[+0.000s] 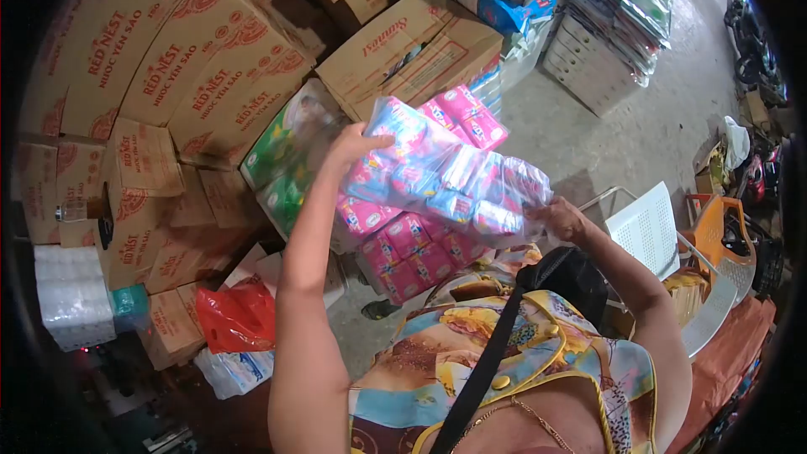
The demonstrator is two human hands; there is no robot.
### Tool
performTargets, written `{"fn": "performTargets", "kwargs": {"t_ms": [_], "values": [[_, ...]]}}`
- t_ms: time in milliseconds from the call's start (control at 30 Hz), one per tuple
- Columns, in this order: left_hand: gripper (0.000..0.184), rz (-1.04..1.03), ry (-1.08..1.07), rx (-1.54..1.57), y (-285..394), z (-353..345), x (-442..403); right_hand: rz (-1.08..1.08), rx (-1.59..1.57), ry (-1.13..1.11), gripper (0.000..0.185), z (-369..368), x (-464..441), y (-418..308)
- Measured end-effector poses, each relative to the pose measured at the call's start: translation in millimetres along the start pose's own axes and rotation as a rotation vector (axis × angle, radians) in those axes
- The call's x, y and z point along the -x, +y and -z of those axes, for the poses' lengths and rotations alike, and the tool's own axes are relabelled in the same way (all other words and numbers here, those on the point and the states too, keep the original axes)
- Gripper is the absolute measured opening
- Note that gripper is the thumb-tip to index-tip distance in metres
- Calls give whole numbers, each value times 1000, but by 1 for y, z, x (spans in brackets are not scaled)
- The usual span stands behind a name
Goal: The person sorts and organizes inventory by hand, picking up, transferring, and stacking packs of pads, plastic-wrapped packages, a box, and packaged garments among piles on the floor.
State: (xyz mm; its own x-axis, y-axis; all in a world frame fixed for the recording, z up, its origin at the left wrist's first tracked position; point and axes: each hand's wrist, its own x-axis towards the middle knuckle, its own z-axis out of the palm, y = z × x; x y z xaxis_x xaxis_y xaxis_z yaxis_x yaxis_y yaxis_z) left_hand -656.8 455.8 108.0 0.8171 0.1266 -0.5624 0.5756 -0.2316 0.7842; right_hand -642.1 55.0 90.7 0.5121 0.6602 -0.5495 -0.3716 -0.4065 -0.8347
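Note:
A clear plastic bag of blue and pink packs (445,181) stretches between my two hands. My left hand (357,145) grips its upper left end, the thumb lying over the plastic. At the lower right end, my right hand (559,220) has its fingers closed on the gathered plastic. Under the bag are bright pink wrapped packs (408,256), partly covered by it. More pink packs (471,116) show just beyond it, beside a large cardboard carton (412,55). Green wrapped packs (286,147) lie to the left, near my left forearm.
Stacked brown cartons (227,76) fill the left side. A red plastic bag (239,318) and white wrapped rolls (71,294) are lower left. A white metal chair (643,231) stands at right, near an orange chair (714,227). Plastic-wrapped stacks (618,13) are at the back.

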Motion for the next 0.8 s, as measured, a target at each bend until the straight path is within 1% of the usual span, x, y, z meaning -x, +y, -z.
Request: {"fn": "performTargets", "kwargs": {"t_ms": [33,100,133,167,233,300,333,400,467,500,533,567,600,633,700,733,800], "values": [[50,-46,4,-34,-2,3,-11,-3,-6,-1,27,2,-1,1],[49,-31,-23,-42,14,2,-20,-44,-134,11,25,7,-5,2],[48,-16,-48,-46,24,2,-25,-41,-141,15,25,11,-8,4],[48,-18,-53,-53,36,1,-31,-58,-199,31,22,16,-12,6],[46,-2,-124,-8,56,-5,-40,-84,-265,51,22,25,-17,11],[45,11,-162,6,69,-10,-58,-190,-543,138,21,34,-22,13],[44,20,-191,21,76,-12,-66,-189,-547,141,21,40,-21,10],[43,0,-210,-3,85,-16,-88,-123,-698,120,21,54,-21,3],[42,-28,-226,-29,96,-20,-110,-126,-661,138,20,69,-27,0],[42,17,-235,-30,103,-22,-120,-135,-619,154,19,77,-31,-4],[42,59,-244,-32,112,-23,-130,-121,-618,158,19,83,-35,-10],[42,43,-242,-41,118,-19,-146,-59,-576,145,17,87,-40,-20],[41,22,-198,-133,126,-14,-163,0,-533,133,16,91,-45,-28],[39,2,-154,-222,132,-11,-180,11,-530,139,16,96,-60,-24],[43,-42,-70,-202,183,-11,-177,45,-560,103,18,111,-103,-10],[47,-206,98,-289,173,9,-219,204,126,59,17,126,-118,-23],[49,-444,340,-298,192,25,-252,107,-577,119,16,128,-150,-61]]}}
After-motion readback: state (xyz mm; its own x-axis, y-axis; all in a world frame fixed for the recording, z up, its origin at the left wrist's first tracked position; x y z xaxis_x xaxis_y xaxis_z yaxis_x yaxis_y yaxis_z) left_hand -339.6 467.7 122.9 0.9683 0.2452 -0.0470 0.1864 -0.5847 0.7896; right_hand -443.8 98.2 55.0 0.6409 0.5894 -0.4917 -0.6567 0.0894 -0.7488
